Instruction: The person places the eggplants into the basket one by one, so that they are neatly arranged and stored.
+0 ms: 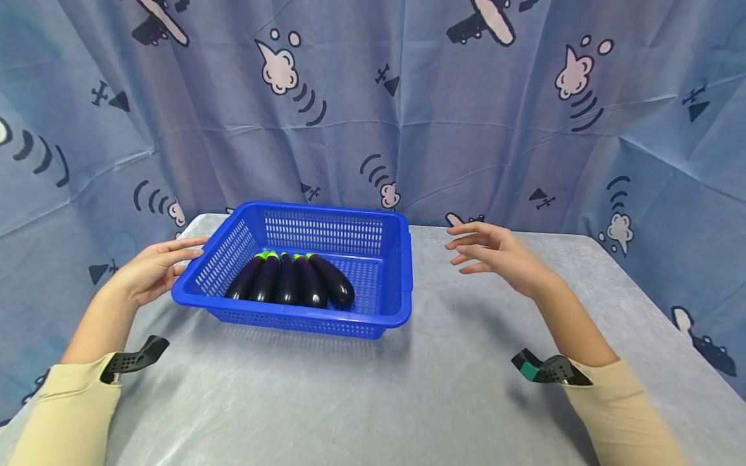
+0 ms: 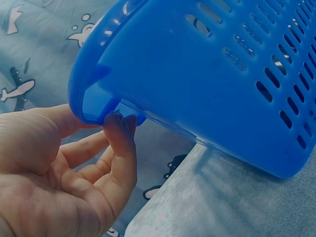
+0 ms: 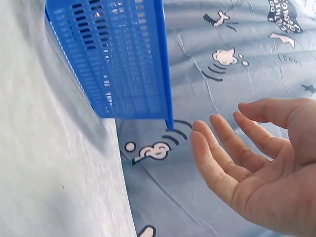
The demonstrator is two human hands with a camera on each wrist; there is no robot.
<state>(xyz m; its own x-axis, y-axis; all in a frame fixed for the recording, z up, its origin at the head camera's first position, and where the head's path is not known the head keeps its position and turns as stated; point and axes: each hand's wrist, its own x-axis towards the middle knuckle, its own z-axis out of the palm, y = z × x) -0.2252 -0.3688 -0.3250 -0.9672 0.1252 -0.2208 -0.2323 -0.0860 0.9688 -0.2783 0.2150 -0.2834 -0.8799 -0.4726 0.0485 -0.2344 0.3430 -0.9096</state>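
Observation:
A blue plastic basket (image 1: 291,315) with slotted walls stands over the left half of the table. Several dark purple eggplants (image 1: 287,278) lie side by side in it, their green stem ends towards the back. My left hand (image 1: 153,268) holds the basket's left rim; in the left wrist view its thumb goes over the rim (image 2: 79,94) and the bent fingertips come up under it. To the right of the basket, my right hand (image 1: 495,254) hangs in the air, palm inward, fingers loosely spread and holding nothing. The right wrist view shows a gap between its fingertips (image 3: 200,140) and the basket.
A pale grey cloth covers the table (image 1: 443,395), whose far edge runs just behind the basket. Behind and at both sides hangs a blue printed curtain (image 1: 350,97). Each sleeved forearm wears a black wrist mount (image 1: 550,369).

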